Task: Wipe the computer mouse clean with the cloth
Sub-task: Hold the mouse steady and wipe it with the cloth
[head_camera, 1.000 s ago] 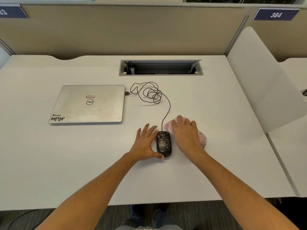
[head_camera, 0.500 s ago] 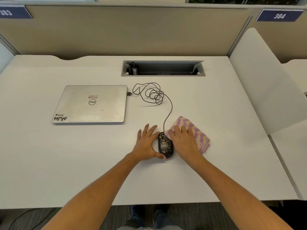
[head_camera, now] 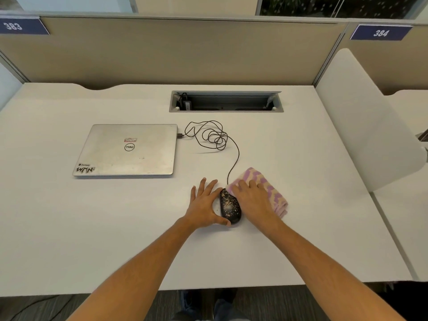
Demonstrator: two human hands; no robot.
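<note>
A black computer mouse (head_camera: pixel 229 206), speckled with pale crumbs and a whitish smear, lies on the white desk (head_camera: pixel 115 228) near the front middle. My left hand (head_camera: pixel 205 203) rests against its left side, thumb hooked around the near end, fingers spread on the desk. A folded cloth (head_camera: pixel 268 188) with a purple and cream pattern lies just right of the mouse, its left edge touching the mouse's front. My right hand (head_camera: pixel 253 199) lies flat on the cloth with fingers on its left part.
The mouse's black cable (head_camera: pixel 212 136) coils behind it and plugs into a closed silver laptop (head_camera: pixel 129 150) at the left. A recessed cable tray (head_camera: pixel 225 101) sits at the back. A white divider panel (head_camera: pixel 361 121) stands at the right; beige partitions close off the rear.
My right hand has slid back and left on the cloth, uncovering its far patterned half. The cloth's edge now touches the mouse. The left hand has stayed on the mouse.
</note>
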